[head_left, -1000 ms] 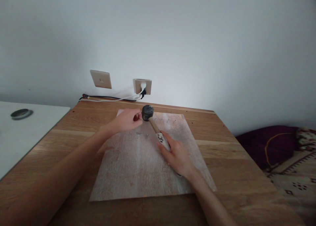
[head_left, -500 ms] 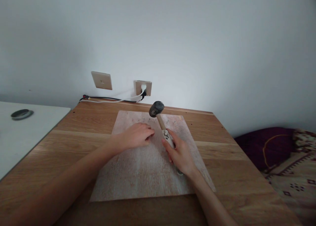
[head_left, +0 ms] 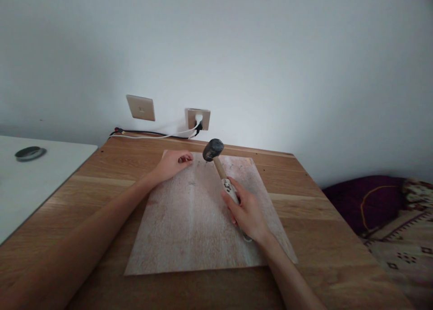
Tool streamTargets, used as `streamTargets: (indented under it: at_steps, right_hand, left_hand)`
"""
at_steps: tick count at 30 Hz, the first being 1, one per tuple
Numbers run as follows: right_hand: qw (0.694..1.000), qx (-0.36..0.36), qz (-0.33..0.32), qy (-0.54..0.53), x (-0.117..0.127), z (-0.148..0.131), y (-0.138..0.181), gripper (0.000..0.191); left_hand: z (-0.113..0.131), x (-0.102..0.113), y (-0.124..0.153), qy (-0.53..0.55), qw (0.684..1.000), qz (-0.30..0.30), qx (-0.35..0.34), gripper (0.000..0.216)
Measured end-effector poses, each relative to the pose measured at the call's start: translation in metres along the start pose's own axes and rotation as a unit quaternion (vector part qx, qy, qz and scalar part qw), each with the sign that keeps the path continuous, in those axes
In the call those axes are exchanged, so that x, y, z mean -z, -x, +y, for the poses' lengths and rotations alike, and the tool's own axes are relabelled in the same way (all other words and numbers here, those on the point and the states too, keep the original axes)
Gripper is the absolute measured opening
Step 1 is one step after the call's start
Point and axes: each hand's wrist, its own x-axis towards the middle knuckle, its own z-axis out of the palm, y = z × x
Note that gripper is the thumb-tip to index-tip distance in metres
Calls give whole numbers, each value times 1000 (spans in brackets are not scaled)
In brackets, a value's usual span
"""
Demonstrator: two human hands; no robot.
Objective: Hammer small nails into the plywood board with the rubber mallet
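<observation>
A plate [head_left: 141,108] and a socket [head_left: 205,122] sit on the wall [head_left: 264,66]. From the socket, a white cable [head_left: 145,137] and a black cable [head_left: 152,132] run left. A white table [head_left: 54,179] bears a round object [head_left: 27,157]; purple cloth [head_left: 345,199] lies right.

Bits [head_left: 232,166] near the board's [head_left: 189,229] far edge were too small to identify; the cloth [head_left: 402,251] right of it was cut off.

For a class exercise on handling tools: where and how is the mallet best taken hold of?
Probably by the pale grip of the mallet, from the lower right of the picture, as the right hand holds it. The handle slants down that way from the bulky dark head, and its long, narrow shape suits a wrapped hold.
</observation>
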Motion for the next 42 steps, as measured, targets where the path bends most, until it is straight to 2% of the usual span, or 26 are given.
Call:
streamTargets:
  at_steps: [11, 17, 20, 22, 24, 26, 28, 29, 34, 36, 39, 42]
  right_hand:
    - [999, 1, -39, -3, -6, -7, -3, 58]
    - [996, 38, -37, 66, -7, -17, -8, 55]
    - [994, 57, -31, 88, -10, -16, -10, 53]
    - [993, 60, -36, 96, -12, -15, -11, 53]
    - [992, 64, -34, 102, -13, -14, -11, 54]
    - [991, 71, -32, 107, -14, -13, -12, 55]
    - [991, 72, -36, 106, -14, -12, -12, 56]
    - [992, 69, -39, 102, -13, -11, -12, 56]
    - [996, 43, -34, 72, -11, -8, -10, 57]
    - [997, 32, -29, 61, -9, -8, -9, 56]
    - [998, 19, -28, 46, -7, -8, -8, 55]
    - [999, 15, -23, 35, -6, -8, -7, 56]
  left_hand:
    - [4, -5, -4, 33, 999, 0, 30, 5]
    - [0, -9, -5, 65, 997, 10, 45, 25]
    - [-2, 0, -5, 55, 997, 7, 50, 33]
    - [1, 13, -5, 21, 999, 1, 45, 27]
    - [7, 28, -4, -2, 998, -56, 26, 17]
    - [18, 38, -1, -2, 987, -160, -2, 9]
    - [31, 39, 3, 4, 972, -234, -27, 4]
    - [38, 36, 5, 0, 968, -247, -40, 6]
    - [60, 6, 14, -85, 967, -216, -102, 16]
    - [63, 3, 15, -84, 968, -212, -107, 18]
    - [57, 16, 9, -36, 974, -208, -88, 20]
    - [33, 37, 1, 3, 989, -142, -41, 16]
